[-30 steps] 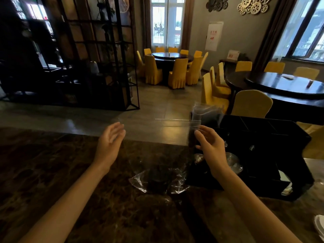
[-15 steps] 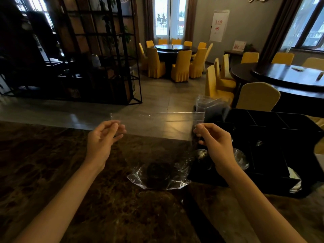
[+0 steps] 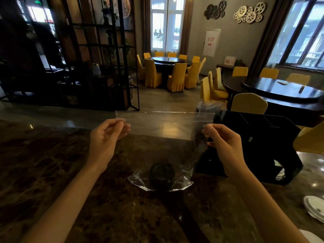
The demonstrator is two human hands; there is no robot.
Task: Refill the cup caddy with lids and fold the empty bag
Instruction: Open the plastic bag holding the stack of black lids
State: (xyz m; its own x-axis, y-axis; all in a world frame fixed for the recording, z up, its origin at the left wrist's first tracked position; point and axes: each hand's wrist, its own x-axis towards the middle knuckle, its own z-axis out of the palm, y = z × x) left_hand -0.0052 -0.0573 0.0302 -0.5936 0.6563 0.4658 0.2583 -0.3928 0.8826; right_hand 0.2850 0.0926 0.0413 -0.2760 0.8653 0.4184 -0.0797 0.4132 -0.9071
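Observation:
A clear plastic bag hangs stretched between my two hands above the dark marble counter. My left hand pinches its upper left corner and my right hand pinches its upper right corner. The bag's bottom rests crumpled on the counter, with a stack of dark lids inside it. The black cup caddy stands just right of my right hand, with open compartments on top; another clear bag pokes up at its far left corner.
White plates lie at the counter's right edge. Beyond the counter are round dark tables with yellow-covered chairs and a black metal shelf on the left.
My left hand went from open beside the bag to pinching its top left corner. The bag's top edge is now pulled taut between both hands.

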